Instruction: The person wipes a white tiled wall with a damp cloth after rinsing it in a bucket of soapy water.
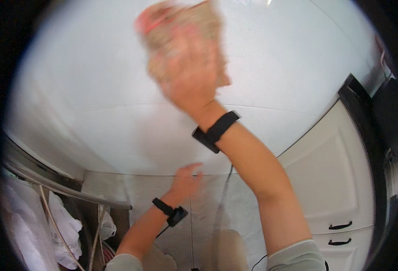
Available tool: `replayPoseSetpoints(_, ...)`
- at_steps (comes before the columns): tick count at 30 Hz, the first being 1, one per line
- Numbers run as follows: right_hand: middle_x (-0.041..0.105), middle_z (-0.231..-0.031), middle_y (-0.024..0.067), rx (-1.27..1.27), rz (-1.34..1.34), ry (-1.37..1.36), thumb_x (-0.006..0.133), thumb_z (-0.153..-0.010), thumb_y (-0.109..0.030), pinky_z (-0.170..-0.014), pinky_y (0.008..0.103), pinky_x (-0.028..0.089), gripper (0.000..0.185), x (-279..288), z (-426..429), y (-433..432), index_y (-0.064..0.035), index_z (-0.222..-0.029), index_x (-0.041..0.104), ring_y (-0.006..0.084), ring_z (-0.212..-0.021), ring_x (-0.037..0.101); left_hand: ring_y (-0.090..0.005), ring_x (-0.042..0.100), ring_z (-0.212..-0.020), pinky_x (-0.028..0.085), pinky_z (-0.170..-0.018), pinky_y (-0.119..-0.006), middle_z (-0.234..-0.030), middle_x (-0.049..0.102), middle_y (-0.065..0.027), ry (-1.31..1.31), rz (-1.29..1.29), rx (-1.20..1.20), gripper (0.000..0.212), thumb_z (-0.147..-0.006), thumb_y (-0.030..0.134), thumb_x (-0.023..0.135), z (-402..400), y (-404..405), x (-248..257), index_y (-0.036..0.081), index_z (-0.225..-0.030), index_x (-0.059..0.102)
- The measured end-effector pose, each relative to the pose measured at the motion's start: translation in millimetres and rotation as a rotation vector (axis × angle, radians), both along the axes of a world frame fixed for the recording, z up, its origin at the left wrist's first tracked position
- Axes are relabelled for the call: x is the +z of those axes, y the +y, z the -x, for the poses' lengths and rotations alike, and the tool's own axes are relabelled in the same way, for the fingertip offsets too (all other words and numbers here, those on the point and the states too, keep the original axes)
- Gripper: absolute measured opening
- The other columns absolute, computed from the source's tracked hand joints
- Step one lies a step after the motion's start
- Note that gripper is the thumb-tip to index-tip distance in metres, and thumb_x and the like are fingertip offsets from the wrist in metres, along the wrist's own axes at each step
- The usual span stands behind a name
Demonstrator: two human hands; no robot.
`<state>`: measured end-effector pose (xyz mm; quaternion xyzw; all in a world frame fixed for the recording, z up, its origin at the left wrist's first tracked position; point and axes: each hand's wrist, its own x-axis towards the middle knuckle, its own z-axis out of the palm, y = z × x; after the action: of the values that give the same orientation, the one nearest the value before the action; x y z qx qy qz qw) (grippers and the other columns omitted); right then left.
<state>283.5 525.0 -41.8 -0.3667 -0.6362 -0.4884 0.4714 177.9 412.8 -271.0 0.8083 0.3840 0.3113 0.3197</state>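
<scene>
A tan and pink cloth (204,20), blurred, lies against a white tiled wall (270,67) high in the view. Spread over it, my right hand (190,73) holds it to the wall; the fingers are too blurred to tell apart. My left hand (185,181) hangs lower down with its fingers apart and nothing in them, in front of the wall's foot. Each wrist wears a black strap with a small dark device, at the right (216,132) and at the left (170,211).
Cream cabinet doors (331,176) with black handles stand at the right, under a dark countertop edge (358,105). To the left, a metal-framed rack (100,201) has white plastic bags (63,230) around it. Grey floor tiles (205,210) lie below, and a thin black cable (230,171) hangs from my right wrist.
</scene>
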Motion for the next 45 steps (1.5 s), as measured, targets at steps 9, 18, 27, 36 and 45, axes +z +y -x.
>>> replayPoseSetpoints(9,0.048,-0.131,0.0074,-0.01,0.158,-0.01,0.068,-0.074,-0.026,-0.096,0.0491,0.035,0.043,-33,-68,-36,-0.0125,-0.112,0.056,0.0282,-0.118,0.044,-0.0386,0.048,-0.119,0.036,-0.102,-0.045,-0.126,0.052,-0.0222,-0.233,-1.082,0.363,0.037,-0.077,-0.002,0.049,99,92,178,-0.003,-0.114,0.056)
replayPoseSetpoints(18,0.048,-0.132,0.0053,-0.095,0.486,-0.062,0.073,-0.068,-0.024,-0.103,0.0503,0.027,0.059,-106,-58,-40,-0.0116,-0.122,0.053,0.0299,-0.12,0.04,-0.0401,0.034,-0.133,0.029,-0.107,-0.048,-0.144,0.036,-0.0245,-0.285,-1.332,0.405,0.057,-0.081,0.009,0.053,52,154,282,-0.003,-0.135,0.042)
replayPoseSetpoints(27,0.045,-0.132,0.0213,-0.155,0.191,0.266,0.071,-0.072,-0.026,-0.1,0.0542,0.031,0.042,13,3,-15,-0.0092,-0.109,0.061,0.0407,-0.122,0.039,-0.0433,0.025,-0.137,0.023,-0.11,-0.05,-0.147,0.028,-0.0266,-0.06,-1.358,0.517,0.062,-0.083,0.015,0.051,66,160,276,-0.005,-0.14,0.034)
replayPoseSetpoints(36,0.043,-0.135,0.0184,-0.215,0.414,0.216,0.069,-0.075,-0.031,-0.102,0.0512,0.029,0.048,-77,-110,-73,-0.0049,-0.115,0.059,0.0374,-0.124,0.037,-0.0446,0.028,-0.135,0.023,-0.11,-0.05,-0.146,0.03,-0.0268,-0.065,-1.415,0.539,0.06,-0.083,0.014,0.048,66,164,275,-0.006,-0.139,0.035)
replayPoseSetpoints(45,0.04,-0.136,0.0141,-0.131,0.157,0.156,0.072,-0.067,-0.039,-0.092,0.0489,0.033,0.055,-10,-59,-45,-0.0169,-0.116,0.059,0.0347,-0.123,0.035,-0.0464,0.027,-0.135,0.021,-0.11,-0.052,-0.145,0.029,-0.0293,-0.046,-1.377,0.549,0.061,-0.083,0.013,0.046,55,162,275,-0.008,-0.139,0.033)
